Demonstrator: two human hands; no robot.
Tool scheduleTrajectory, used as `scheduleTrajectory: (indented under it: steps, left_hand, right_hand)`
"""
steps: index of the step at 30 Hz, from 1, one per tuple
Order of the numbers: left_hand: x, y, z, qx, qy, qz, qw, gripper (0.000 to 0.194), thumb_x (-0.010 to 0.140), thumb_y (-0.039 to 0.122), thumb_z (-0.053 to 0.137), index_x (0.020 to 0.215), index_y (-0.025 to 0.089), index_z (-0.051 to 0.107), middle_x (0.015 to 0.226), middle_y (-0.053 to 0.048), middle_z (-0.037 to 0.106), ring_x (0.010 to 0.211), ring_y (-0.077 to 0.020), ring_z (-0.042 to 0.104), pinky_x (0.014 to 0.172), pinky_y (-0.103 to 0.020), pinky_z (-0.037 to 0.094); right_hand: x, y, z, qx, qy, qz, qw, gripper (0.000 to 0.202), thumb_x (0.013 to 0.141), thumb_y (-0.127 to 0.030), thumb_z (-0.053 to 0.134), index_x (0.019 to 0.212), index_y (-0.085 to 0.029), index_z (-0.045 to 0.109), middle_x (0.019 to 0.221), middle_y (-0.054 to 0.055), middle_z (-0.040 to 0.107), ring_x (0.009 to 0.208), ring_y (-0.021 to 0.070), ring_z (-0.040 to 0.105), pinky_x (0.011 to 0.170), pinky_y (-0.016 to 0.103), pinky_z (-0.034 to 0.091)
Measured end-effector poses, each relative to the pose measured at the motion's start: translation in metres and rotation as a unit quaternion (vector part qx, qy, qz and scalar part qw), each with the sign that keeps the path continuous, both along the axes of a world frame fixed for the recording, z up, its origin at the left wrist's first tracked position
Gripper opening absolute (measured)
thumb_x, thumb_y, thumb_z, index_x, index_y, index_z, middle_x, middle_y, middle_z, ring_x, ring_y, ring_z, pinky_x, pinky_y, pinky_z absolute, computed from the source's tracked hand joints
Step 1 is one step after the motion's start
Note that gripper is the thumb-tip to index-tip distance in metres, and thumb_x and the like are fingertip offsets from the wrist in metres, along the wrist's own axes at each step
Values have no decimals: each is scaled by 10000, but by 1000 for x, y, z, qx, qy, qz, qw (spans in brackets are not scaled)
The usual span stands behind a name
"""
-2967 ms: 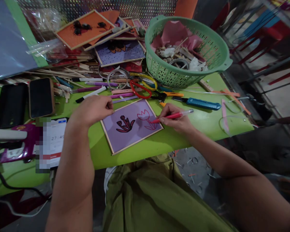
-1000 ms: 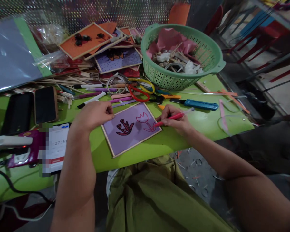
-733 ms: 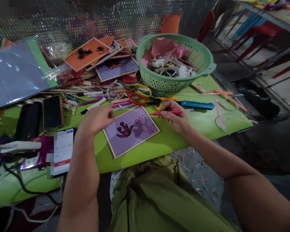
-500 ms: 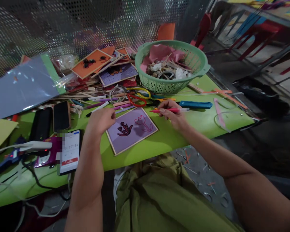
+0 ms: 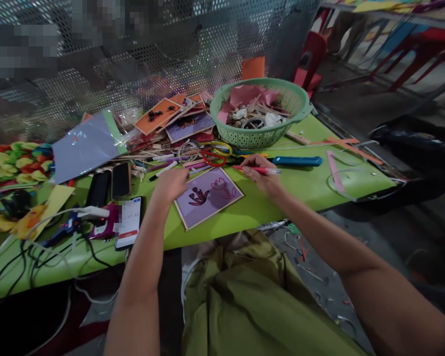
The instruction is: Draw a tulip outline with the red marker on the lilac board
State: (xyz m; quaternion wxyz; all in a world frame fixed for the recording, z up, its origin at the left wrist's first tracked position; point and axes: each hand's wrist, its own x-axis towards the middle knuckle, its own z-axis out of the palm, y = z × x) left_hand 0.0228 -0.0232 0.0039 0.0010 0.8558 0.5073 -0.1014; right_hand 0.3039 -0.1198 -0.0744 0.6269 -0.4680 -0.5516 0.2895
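A purple card (image 5: pixel 211 207) with a light wooden border lies at the table's front. It bears a dark-outlined flower drawing on the left and a pink-outlined tulip on the right. Beyond its upper right corner, my right hand (image 5: pixel 263 175) is closed round a pink felt-tip pen (image 5: pixel 264 170), tip pointing left, apart from the card. My left hand (image 5: pixel 173 184) rests at the card's upper left edge with fingers curled; whatever they grip is hidden. A white marker with a black cap (image 5: pixel 163 170) lies just behind that hand.
Behind the card are scissors (image 5: pixel 213 157), a blue cutter (image 5: pixel 297 161) and a green basket (image 5: pixel 259 133) of scraps. Framed cards (image 5: pixel 159 116) pile up at the back. Phones (image 5: pixel 121 181), a glue gun (image 5: pixel 61 232) and cables lie to the left.
The view has shifted, bringing more of the table's left side into sight. Both hands keep nearly the same places about the card, and the pen stays in my right hand.
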Motion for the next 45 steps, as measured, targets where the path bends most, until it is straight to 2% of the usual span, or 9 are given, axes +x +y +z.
scheduleTrajectory:
  steps: [7,12,16,23,27,30,36,40,45]
  left_hand:
    - [-12,-15,2,3,-60,16,998,256,835,132,650,976,218,845,1161,-156,839,1213,-383,774,1023,-438,579]
    - [-24,-21,-4,-7,-160,37,986,243,804,145,662,973,228,818,1168,-141,836,1160,-376,778,1003,-448,592]
    - [-33,-32,-14,-31,-273,56,960,243,836,184,639,1000,239,810,1096,-100,857,1067,-335,797,959,-435,609]
    - [-33,-49,-23,-70,-480,54,873,173,889,307,720,1007,220,812,1071,-69,865,1008,-254,803,994,-406,646]
    - [-32,-47,-27,-71,-572,65,815,160,810,308,829,933,211,794,1018,-59,855,983,-229,791,1020,-404,646]
    - [-33,-43,-38,-65,-641,96,758,286,734,314,899,968,207,774,1042,-72,850,1016,-232,795,983,-379,651]
    - [-34,-56,-70,-103,-747,174,634,603,840,709,820,1177,213,757,998,-116,858,924,-298,842,787,-423,698]
    - [-32,-72,-81,-147,-758,200,603,614,764,722,906,1084,206,818,931,-108,868,870,-323,852,722,-426,714]
    - [-31,-74,-86,-145,-756,231,595,461,756,638,929,939,237,794,823,-50,831,744,-268,807,623,-362,669]
  right_hand:
    - [-1,-3,0,-27,58,26,998,559,902,-813,788,1034,-270,792,786,0,708,555,123,505,498,279,430]
    - [-1,0,-3,-27,52,45,997,581,831,-833,846,951,-271,764,864,22,732,723,179,674,609,306,588]
    - [-3,0,-7,-33,40,64,997,558,835,-812,854,981,-285,743,907,22,729,824,205,725,672,320,634]
    - [-13,-1,-4,-71,87,71,991,513,762,-720,924,979,-306,710,855,-6,705,788,205,667,716,352,645]
    - [-25,-1,-1,-74,113,48,990,445,723,-595,939,944,-291,701,838,-13,669,792,204,636,721,348,607]
    - [-32,0,-1,-55,110,35,992,405,727,-535,921,941,-288,683,859,-13,654,807,198,614,739,338,583]
    - [-32,-4,-4,-26,95,0,995,383,762,-515,889,955,-291,646,889,-13,614,840,196,588,775,332,564]
    - [-29,-8,-5,-11,80,-15,997,360,783,-496,895,956,-291,654,891,-12,612,836,190,585,770,319,558]
    - [-25,-11,-4,-13,41,-21,999,358,819,-542,859,976,-296,652,924,-1,614,874,199,606,806,331,574]
